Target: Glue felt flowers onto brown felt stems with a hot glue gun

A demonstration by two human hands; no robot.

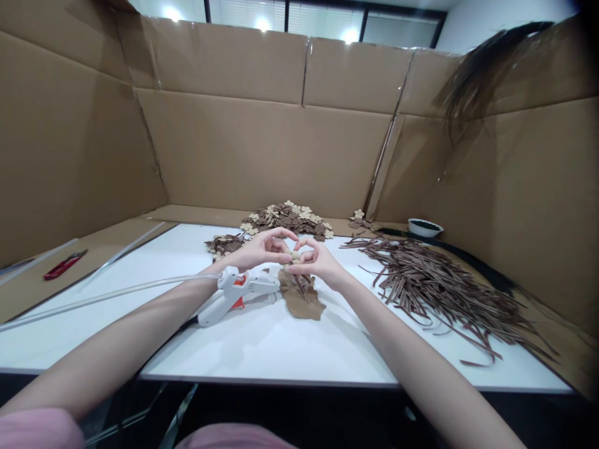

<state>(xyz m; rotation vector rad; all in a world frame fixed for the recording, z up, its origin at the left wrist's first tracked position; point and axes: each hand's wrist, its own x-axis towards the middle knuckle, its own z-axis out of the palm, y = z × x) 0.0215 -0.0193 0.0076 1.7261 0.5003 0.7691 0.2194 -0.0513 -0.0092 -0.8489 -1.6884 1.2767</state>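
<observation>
Pinching a small tan bead [295, 255] between both sets of fingertips, your left hand [262, 249] and right hand [316, 260] met above the white bench [281, 340]. You had the glue gun [234, 294] lying just beside your left wrist, a brown scrap [303, 302] under the hands, brown strips [435, 287] heaped to the right.

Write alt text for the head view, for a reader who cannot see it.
Left hand and right hand pinch a small tan bead together above a white table. A white glue gun lies below them; brown strips spread to the right.
</observation>
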